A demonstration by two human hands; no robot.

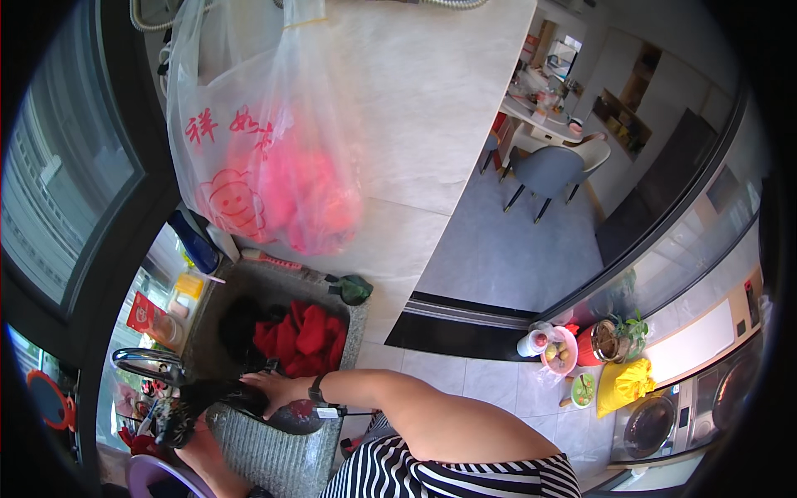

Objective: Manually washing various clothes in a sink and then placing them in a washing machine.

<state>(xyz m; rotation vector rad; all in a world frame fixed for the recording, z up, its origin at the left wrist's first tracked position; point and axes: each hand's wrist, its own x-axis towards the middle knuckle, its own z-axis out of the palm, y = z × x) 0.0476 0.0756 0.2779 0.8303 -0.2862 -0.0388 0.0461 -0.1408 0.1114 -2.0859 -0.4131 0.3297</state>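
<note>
Dark wet cloth (221, 395) stretches between my two hands above the stone laundry sink, near its ribbed washboard (268, 451). My right hand (277, 389), with a dark band at the wrist, grips the cloth's right end. At its left end, my left hand (199, 432) is partly covered by a patterned black part of the cloth. Red cloth (305, 336) lies in the basin with black cloth (240, 327) beside it. A curved chrome faucet (146, 361) stands at the sink's left side.
A purple basin (140, 476) sits at lower left. Along the window ledge are a blue bottle (193, 243), a yellow soap bar (189, 285) and a red packet (146, 313). A plastic bag (274, 155) of pink things hangs above the sink. A green item (352, 289) rests on the sink's rim.
</note>
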